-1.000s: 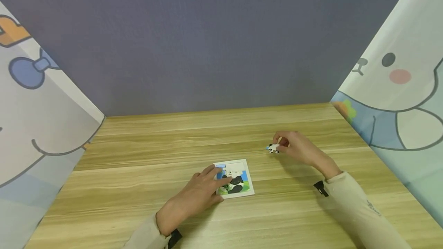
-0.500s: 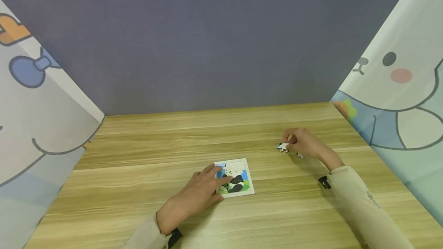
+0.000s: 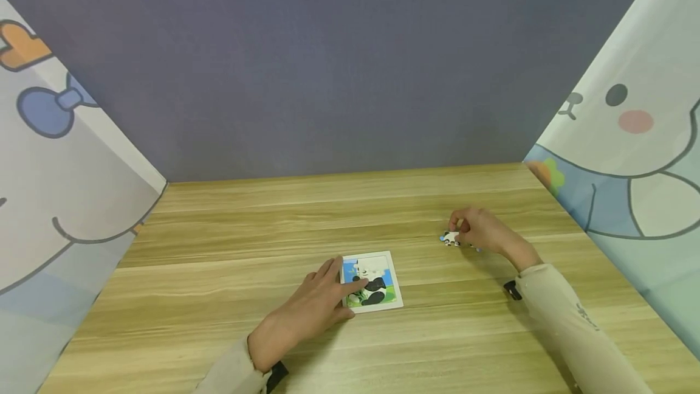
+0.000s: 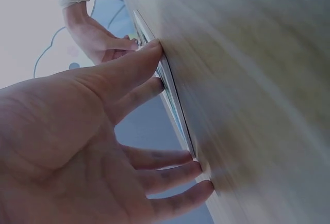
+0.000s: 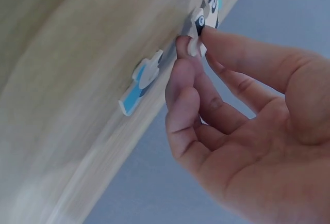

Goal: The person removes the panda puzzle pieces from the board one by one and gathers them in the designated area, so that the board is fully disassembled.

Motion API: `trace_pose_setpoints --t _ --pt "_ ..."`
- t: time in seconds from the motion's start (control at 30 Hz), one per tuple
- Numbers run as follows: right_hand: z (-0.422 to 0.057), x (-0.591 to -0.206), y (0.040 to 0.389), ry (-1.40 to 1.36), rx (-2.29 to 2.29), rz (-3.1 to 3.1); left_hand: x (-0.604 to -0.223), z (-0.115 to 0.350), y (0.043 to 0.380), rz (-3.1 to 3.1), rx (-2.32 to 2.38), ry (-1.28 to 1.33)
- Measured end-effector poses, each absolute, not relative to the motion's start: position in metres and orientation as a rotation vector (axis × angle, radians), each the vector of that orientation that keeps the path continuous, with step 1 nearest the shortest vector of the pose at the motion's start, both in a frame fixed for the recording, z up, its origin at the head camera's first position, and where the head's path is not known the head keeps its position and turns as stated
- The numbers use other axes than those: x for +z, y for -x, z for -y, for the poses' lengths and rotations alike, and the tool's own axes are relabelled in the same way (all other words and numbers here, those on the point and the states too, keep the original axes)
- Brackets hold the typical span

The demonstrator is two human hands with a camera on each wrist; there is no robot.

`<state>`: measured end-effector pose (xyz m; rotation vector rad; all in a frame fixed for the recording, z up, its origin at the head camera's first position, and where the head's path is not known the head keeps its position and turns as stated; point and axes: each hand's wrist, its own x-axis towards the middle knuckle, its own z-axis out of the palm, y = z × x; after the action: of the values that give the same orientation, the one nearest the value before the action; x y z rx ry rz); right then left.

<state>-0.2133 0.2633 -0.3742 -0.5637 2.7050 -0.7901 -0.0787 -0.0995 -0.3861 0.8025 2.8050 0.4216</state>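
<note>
In the head view my left hand (image 3: 308, 306) lies over the left side of a square panda puzzle (image 3: 377, 290) in a white frame. The left wrist view shows its fairly straight fingers (image 4: 165, 158) touching the frame's edge and the table, and one finger lying on the puzzle. Farther right, my right hand (image 3: 487, 233) pinches a white and black puzzle piece (image 3: 451, 238) between thumb and fingertips, just at or above the table. A second piece with a blue part (image 5: 136, 90) lies on the table beside that hand, partly hidden by it in the head view.
The wooden table (image 3: 229, 242) ends at a grey back wall (image 3: 339, 65). Printed cartoon panels stand at the left (image 3: 71, 199) and right (image 3: 618, 163). In the puzzle's upper part a pale, panda-shaped area (image 3: 372, 265) shows.
My right hand has moved a little to the right with the pinched piece, which now tilts differently. The second piece has come into view beneath it. My left hand has barely moved on the puzzle.
</note>
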Motion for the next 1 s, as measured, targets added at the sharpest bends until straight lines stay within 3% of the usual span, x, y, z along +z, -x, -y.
trace_pose_setpoints --t 1.0 --pt "-0.243 -0.379 0.202 0.678 -0.483 -2.943 -0.388 0.099 0.077 -2.82 0.411 -0.808"
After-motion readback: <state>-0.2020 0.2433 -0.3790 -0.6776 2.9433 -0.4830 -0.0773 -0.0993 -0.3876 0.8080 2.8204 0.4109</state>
